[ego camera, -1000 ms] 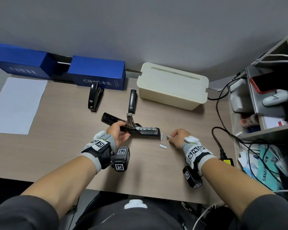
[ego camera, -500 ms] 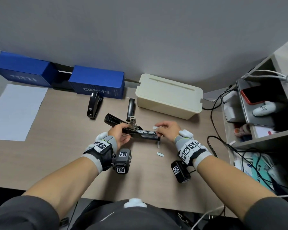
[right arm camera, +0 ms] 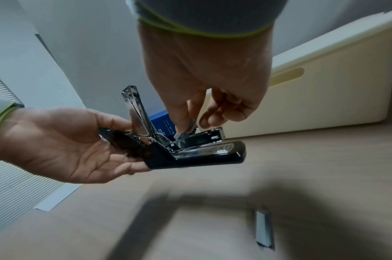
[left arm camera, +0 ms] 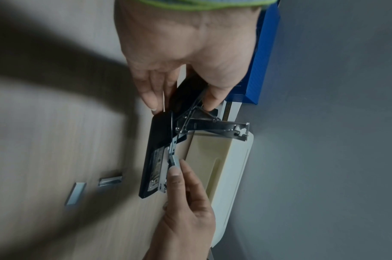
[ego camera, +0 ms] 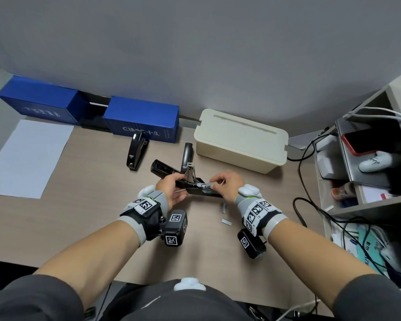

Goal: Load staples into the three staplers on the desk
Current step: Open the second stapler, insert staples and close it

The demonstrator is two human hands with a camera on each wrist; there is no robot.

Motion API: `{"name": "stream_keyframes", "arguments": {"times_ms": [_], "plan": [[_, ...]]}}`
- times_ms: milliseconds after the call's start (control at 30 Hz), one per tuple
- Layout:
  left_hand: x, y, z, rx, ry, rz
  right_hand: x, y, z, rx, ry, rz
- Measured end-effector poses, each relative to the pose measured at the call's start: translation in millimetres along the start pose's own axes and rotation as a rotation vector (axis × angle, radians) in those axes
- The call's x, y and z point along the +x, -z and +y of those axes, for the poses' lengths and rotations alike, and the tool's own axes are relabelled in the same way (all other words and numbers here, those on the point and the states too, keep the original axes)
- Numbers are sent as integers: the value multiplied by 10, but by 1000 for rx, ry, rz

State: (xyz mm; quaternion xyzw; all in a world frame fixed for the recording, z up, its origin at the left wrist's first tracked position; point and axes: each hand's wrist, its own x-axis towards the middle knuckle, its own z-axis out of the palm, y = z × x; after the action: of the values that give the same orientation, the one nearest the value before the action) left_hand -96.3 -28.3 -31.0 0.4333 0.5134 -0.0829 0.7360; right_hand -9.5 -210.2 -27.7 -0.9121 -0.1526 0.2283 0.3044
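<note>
Staple strip (left arm camera: 174, 161) now at stapler (ego camera: 195, 188)

An open black stapler (ego camera: 196, 186) lies on the desk (ego camera: 79, 205), lid swung back, metal arm upright, channel exposed. Two shut black staplers (ego camera: 136, 151) (ego camera: 186, 154) lie behind it. Two staple strips (ego camera: 223, 208) (ego camera: 227, 221) lie just right of it.

Even, soft indoor light from above; no hard glare. Head view sharp at centre, strongly bowed at the edges. Both wrist views carry motion blur: the bench (left arm camera: 45, 158) smears, and broad dark arm shadows cross it. Small highlights glint on the open stapler (right arm camera: 197, 153) and its chrome.
</note>
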Motion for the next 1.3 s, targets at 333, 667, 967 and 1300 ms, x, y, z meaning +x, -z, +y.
{"name": "stream_keyframes", "arguments": {"times_ms": [333, 667, 967, 1300], "plan": [[14, -32, 0, 17, 5, -22, 17, -20, 29, -42, 30, 24], [-1, -41, 2, 22, 13, -39, 56, -54, 77, -101, 41, -5], [52, 39, -44, -3, 30, -22, 83, -128, 153, -48, 17, -34], [234, 269, -161, -38, 66, 47, -159, -157, 971, 77, -527, -147]]}}
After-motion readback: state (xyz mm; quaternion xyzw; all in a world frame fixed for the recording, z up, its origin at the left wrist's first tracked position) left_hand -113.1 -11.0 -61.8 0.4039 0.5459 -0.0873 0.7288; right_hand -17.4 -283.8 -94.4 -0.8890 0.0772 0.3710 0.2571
